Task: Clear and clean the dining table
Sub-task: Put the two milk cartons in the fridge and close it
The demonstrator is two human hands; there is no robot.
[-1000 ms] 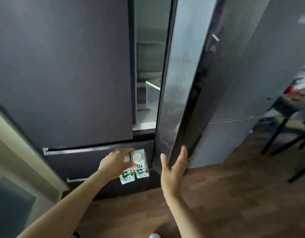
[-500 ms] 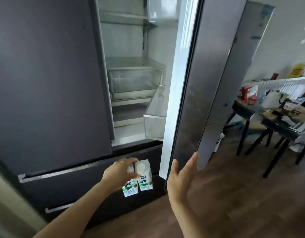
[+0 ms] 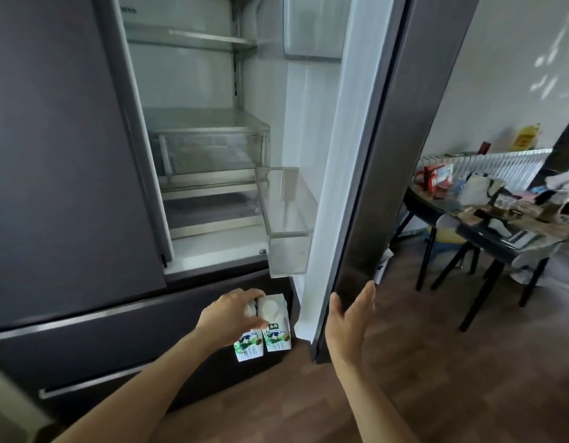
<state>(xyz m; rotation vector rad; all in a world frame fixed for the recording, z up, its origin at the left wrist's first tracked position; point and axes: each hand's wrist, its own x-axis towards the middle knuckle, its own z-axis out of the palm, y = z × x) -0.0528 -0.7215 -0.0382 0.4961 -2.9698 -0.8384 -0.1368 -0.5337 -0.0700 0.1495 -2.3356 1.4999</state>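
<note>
Head view shows the left hand curled over the tops of two small milk cartons, gripping them side by side in front of the fridge's lower drawer. The right hand is spread with straight fingers at the lower edge of the open fridge door; contact is unclear. The cluttered bench stands well apart, to the right.

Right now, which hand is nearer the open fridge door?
Right. The right hand is at the open fridge door's lower edge, fingers straight. The left hand is farther left, gripping two milk cartons in front of the lower drawer.
</note>
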